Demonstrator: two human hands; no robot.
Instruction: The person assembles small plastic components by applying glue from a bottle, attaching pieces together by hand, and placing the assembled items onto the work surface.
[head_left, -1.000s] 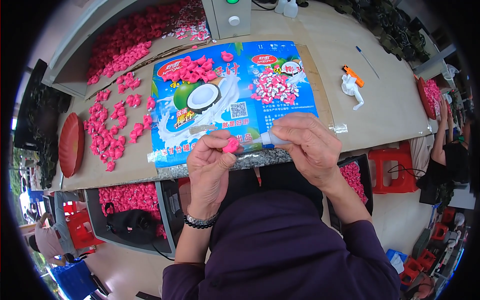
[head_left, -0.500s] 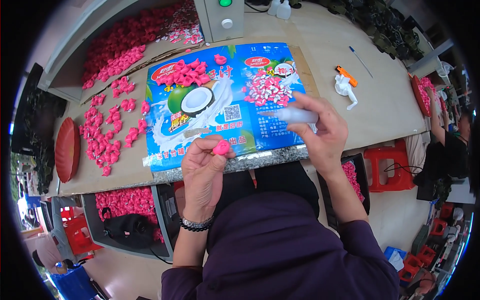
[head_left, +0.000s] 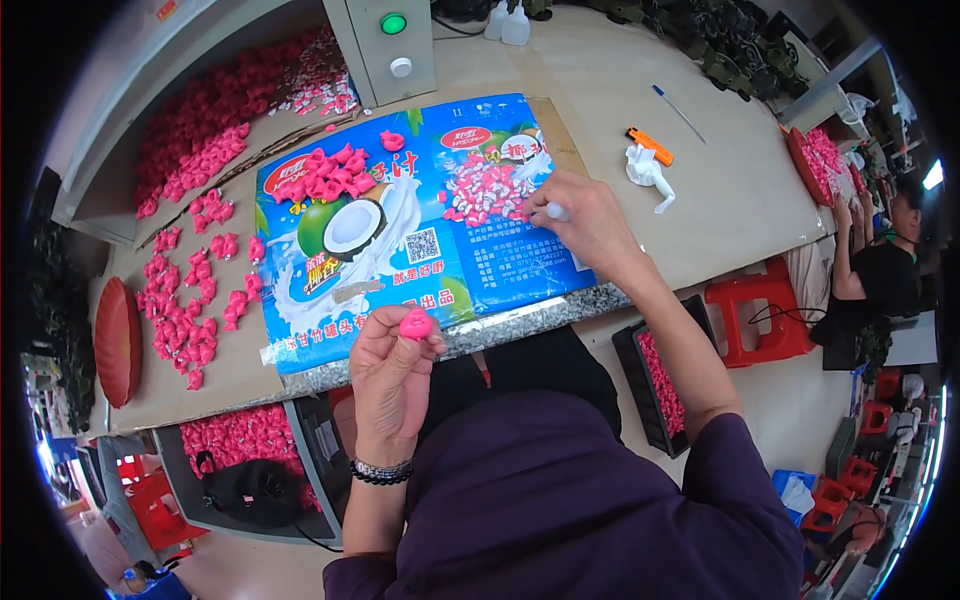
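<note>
Near the table's front edge, my left hand (head_left: 388,385) pinches a small pink plastic figure (head_left: 416,324) between thumb and fingers. My right hand (head_left: 592,225) is closed around a small translucent squeeze bottle (head_left: 558,212), mostly hidden by the fingers. Its fingertips are at the right edge of a pile of tiny pink-and-white pieces (head_left: 485,190). Whether they touch a piece, I cannot tell. Both hands are over a blue printed cardboard sheet (head_left: 470,285). Toward its far left lies a heap of pink figures (head_left: 325,173), with a single pink figure (head_left: 392,141) beside it.
More pink figures (head_left: 180,310) spread left of the sheet, by a red dish (head_left: 119,342). An orange tool (head_left: 650,146), white crumpled tissue (head_left: 648,180) and pen (head_left: 679,114) lie to the right. A grey post (head_left: 385,60) stands at the back. A co-worker sits far right.
My right hand has moved forward and left to the pile of tiny pieces, carrying the bottle. The left hand still holds the pink figure. The whole view has shifted a little.
</note>
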